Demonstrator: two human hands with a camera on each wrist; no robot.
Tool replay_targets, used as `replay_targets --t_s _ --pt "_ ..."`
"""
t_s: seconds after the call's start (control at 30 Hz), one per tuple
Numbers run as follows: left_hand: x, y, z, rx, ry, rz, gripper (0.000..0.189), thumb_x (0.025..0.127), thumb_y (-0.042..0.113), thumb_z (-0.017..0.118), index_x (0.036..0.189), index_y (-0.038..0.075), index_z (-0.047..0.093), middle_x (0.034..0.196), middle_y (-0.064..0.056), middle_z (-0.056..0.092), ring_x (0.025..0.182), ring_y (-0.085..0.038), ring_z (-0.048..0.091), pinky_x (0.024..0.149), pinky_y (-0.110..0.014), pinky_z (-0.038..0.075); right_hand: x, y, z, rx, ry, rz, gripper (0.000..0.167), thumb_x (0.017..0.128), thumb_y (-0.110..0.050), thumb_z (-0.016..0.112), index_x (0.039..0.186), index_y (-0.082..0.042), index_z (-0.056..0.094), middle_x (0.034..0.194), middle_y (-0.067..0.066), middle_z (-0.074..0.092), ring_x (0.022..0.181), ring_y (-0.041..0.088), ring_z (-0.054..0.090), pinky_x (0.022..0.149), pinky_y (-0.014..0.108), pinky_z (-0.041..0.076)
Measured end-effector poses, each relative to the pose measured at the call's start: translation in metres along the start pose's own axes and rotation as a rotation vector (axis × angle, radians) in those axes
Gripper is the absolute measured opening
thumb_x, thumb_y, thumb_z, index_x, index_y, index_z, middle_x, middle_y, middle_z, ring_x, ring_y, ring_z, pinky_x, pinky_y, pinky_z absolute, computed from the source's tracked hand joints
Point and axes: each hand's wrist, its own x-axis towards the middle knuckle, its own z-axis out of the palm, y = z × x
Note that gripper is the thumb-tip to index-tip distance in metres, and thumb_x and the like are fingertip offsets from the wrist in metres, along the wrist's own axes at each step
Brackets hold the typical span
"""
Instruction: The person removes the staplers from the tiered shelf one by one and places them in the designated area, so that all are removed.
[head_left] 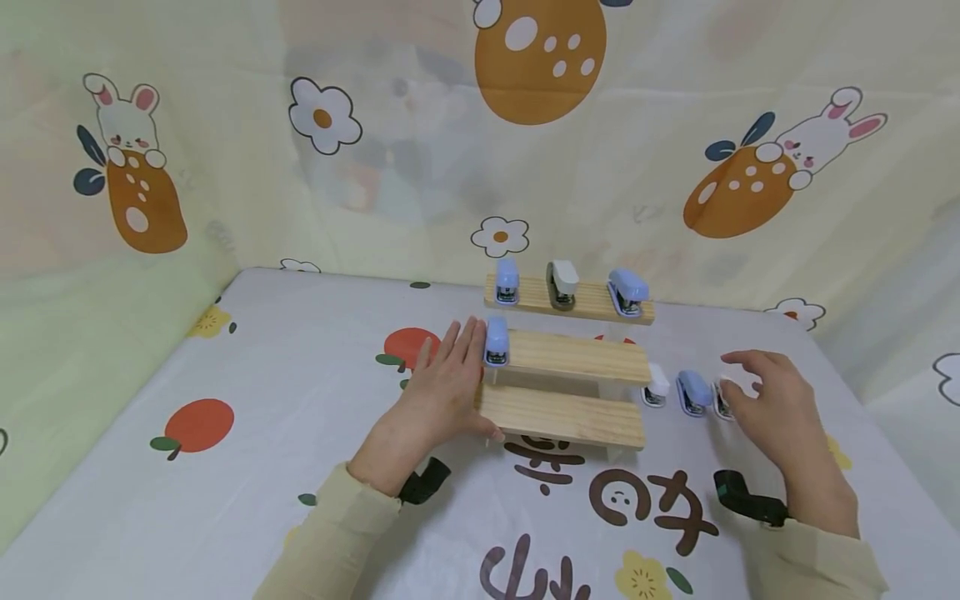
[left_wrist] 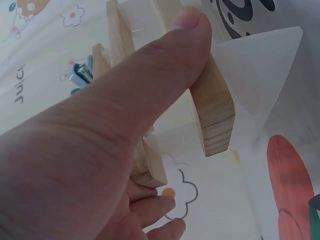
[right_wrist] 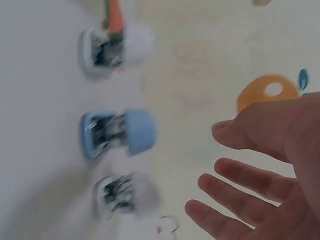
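My left hand [head_left: 438,396] rests with straight fingers against the left end of a stepped wooden rack, its thumb by the lower board [head_left: 562,414]. In the left wrist view that thumb crosses the end of a board [left_wrist: 215,117]. A blue mini stapler [head_left: 497,342] stands at the left end of the middle board [head_left: 577,356], beside my left fingertips. My right hand [head_left: 780,408], thumb and fingers apart, hovers near a white stapler [head_left: 722,400] and partly hides it. To its left stand a blue stapler [head_left: 694,393] and another white stapler [head_left: 655,386].
Behind, the rear board [head_left: 532,293] bears a blue stapler [head_left: 507,282], a grey-and-white stapler [head_left: 562,285] and another blue stapler [head_left: 628,292]. A patterned cloth [head_left: 247,500] covers the table, with a printed curtain [head_left: 420,183] behind it.
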Motion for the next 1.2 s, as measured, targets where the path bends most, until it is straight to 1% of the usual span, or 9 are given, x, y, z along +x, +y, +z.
replay_targets --t_s 0.37,0.63,0.67,0.73,0.8,0.87,0.97,1.07,1.2 --pt "0.001 0.000 0.000 -0.011 0.002 0.007 0.142 0.059 0.057 0.090 0.160 0.006 0.004 0.168 -0.010 0.008 0.156 -0.030 0.006 0.124 -0.057 0.010 -0.009 -0.049 -0.011 0.019 0.134 -0.132 0.030 0.094 -0.002 0.060 0.124 0.001 0.062 0.137 0.028 0.048 0.121 0.046 0.047 0.091 0.066 0.047" --pt "0.000 0.001 -0.001 -0.014 0.004 0.008 0.141 0.059 0.057 0.090 0.159 0.005 0.005 0.168 -0.011 0.008 0.156 -0.031 0.006 0.124 -0.056 0.010 -0.017 -0.077 -0.013 0.039 0.179 -0.243 0.031 0.092 0.000 0.063 0.123 -0.001 0.063 0.133 0.022 0.053 0.114 0.043 0.053 0.089 0.064 0.049" --pt "-0.001 0.001 -0.001 -0.014 0.005 0.007 0.142 0.059 0.056 0.090 0.159 0.005 0.005 0.168 -0.010 0.008 0.156 -0.031 0.006 0.124 -0.056 0.010 -0.018 -0.081 -0.012 0.043 0.190 -0.278 0.031 0.091 0.001 0.065 0.122 -0.001 0.064 0.131 0.021 0.055 0.113 0.041 0.055 0.089 0.059 0.052" --pt "-0.001 0.001 -0.001 -0.011 0.005 0.002 0.142 0.059 0.056 0.090 0.159 0.005 0.005 0.168 -0.010 0.008 0.156 -0.031 0.005 0.124 -0.056 0.010 -0.019 -0.090 -0.010 0.058 0.211 -0.358 0.031 0.088 0.003 0.067 0.119 -0.002 0.066 0.126 0.018 0.059 0.110 0.036 0.058 0.091 0.039 0.055" --pt "-0.001 0.000 -0.002 -0.007 0.004 -0.001 0.142 0.059 0.056 0.090 0.159 0.005 0.004 0.168 -0.010 0.008 0.156 -0.031 0.005 0.124 -0.056 0.010 -0.019 -0.100 -0.005 0.075 0.230 -0.457 0.030 0.085 0.006 0.069 0.114 -0.001 0.068 0.121 0.016 0.062 0.108 0.033 0.059 0.090 0.022 0.050" --pt "0.000 0.000 -0.002 -0.002 0.001 -0.001 0.143 0.058 0.057 0.090 0.160 0.006 0.004 0.168 -0.010 0.007 0.156 -0.030 0.005 0.124 -0.056 0.010 -0.019 -0.110 0.001 0.084 0.245 -0.541 0.029 0.083 0.008 0.071 0.110 -0.001 0.069 0.117 0.014 0.064 0.106 0.030 0.062 0.086 0.015 0.045" --pt "0.001 0.000 -0.001 0.003 -0.002 -0.001 0.144 0.058 0.058 0.090 0.160 0.006 0.003 0.168 -0.010 0.007 0.156 -0.030 0.005 0.124 -0.056 0.010 -0.017 -0.124 0.009 0.108 0.229 -0.615 0.027 0.082 0.008 0.072 0.107 0.000 0.069 0.115 0.013 0.065 0.108 0.030 0.063 0.087 0.027 0.049" --pt "0.001 0.000 -0.001 0.009 0.001 -0.004 0.144 0.058 0.058 0.090 0.160 0.006 0.003 0.168 -0.010 0.007 0.156 -0.030 0.006 0.124 -0.056 0.011 -0.015 -0.135 0.015 0.130 0.194 -0.645 0.026 0.084 0.006 0.072 0.109 0.000 0.068 0.116 0.013 0.064 0.110 0.031 0.063 0.084 0.041 0.052" --pt "0.000 0.000 -0.001 0.005 0.007 -0.002 0.143 0.058 0.058 0.090 0.160 0.006 0.005 0.168 -0.010 0.008 0.156 -0.031 0.007 0.124 -0.056 0.011 -0.013 -0.150 0.021 0.155 0.159 -0.672 0.025 0.086 0.003 0.071 0.111 -0.001 0.068 0.118 0.013 0.064 0.109 0.030 0.063 0.082 0.044 0.054"
